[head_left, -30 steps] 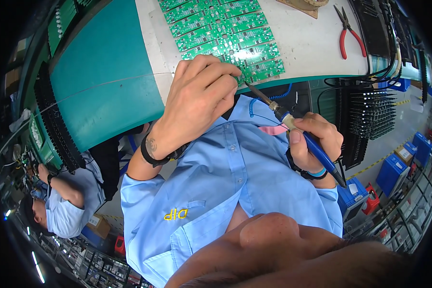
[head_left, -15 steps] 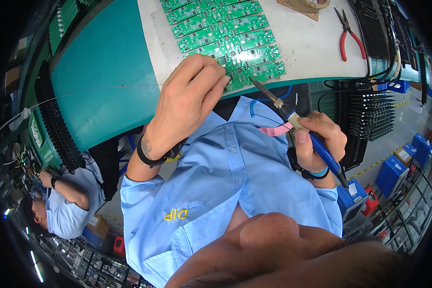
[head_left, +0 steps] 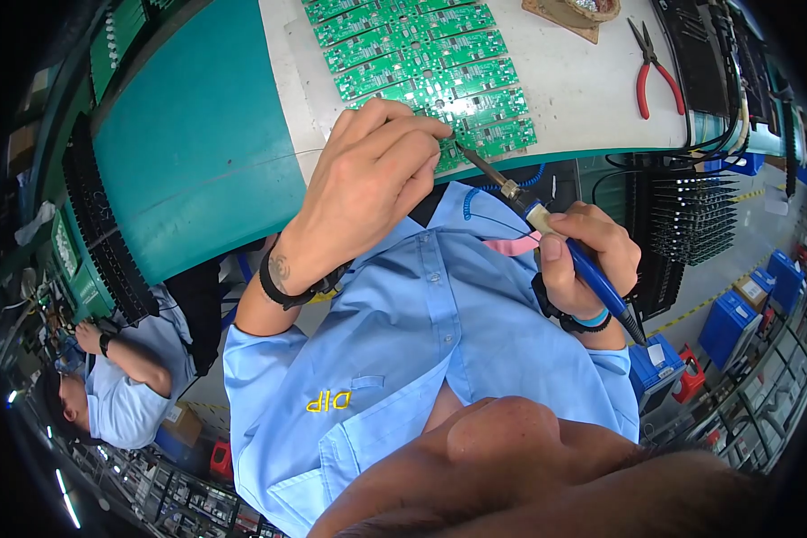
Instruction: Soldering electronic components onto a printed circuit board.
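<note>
My right hand (head_left: 592, 255) grips a soldering iron (head_left: 527, 206) with a blue handle, thumb and fingers closed around it. Its metal tip points up and left to the near end of a panel of green circuit boards (head_left: 462, 79). Over the panel's near left part lies my left hand (head_left: 363, 184), fingers bent and pinched together. A thin solder wire (head_left: 242, 165) runs in from the left to this hand; its end at the fingertips is hidden. The fingertips are close to the iron's tip. Some of the boards are covered by my left hand.
Red-handled pliers (head_left: 656, 81) lie on the white worktop at right. A small round container (head_left: 592, 11) stands on a brown base at the back. Black cables (head_left: 731, 117) hang at the right edge. A black rack (head_left: 108, 224) borders the green mat (head_left: 197, 117); a co-worker (head_left: 134, 386) is farther left.
My left hand has shifted slightly right and its fingers now reach farther over the boards toward the iron. The iron's tip has moved slightly left.
</note>
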`<action>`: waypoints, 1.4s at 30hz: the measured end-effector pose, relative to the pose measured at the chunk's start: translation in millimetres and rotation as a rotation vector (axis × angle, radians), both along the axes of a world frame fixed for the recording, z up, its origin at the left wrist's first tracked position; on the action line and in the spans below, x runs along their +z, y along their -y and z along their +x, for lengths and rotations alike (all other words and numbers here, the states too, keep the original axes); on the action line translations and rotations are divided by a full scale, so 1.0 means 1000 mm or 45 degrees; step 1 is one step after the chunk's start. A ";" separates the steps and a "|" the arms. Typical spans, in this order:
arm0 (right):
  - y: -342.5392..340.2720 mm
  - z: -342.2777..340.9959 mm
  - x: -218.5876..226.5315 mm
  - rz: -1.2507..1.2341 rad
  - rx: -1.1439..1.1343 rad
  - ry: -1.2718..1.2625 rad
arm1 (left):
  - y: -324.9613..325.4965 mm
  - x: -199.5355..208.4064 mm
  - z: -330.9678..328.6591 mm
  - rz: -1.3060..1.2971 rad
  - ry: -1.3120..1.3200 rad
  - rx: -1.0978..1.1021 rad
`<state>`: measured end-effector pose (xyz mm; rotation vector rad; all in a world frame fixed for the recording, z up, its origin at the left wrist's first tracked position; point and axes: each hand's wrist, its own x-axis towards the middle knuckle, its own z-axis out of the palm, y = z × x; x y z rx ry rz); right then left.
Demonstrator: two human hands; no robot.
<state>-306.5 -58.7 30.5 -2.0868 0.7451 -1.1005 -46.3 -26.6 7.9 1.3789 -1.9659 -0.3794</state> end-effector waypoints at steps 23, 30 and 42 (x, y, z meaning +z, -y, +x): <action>0.002 0.003 0.000 -0.023 0.022 -0.053 | 0.003 -0.002 -0.002 -0.017 0.011 -0.024; 0.002 0.003 0.000 -0.031 0.023 -0.060 | 0.003 -0.001 -0.003 -0.004 0.016 -0.011; 0.000 0.002 0.000 -0.041 0.022 -0.042 | 0.003 0.000 -0.006 -0.016 0.063 -0.004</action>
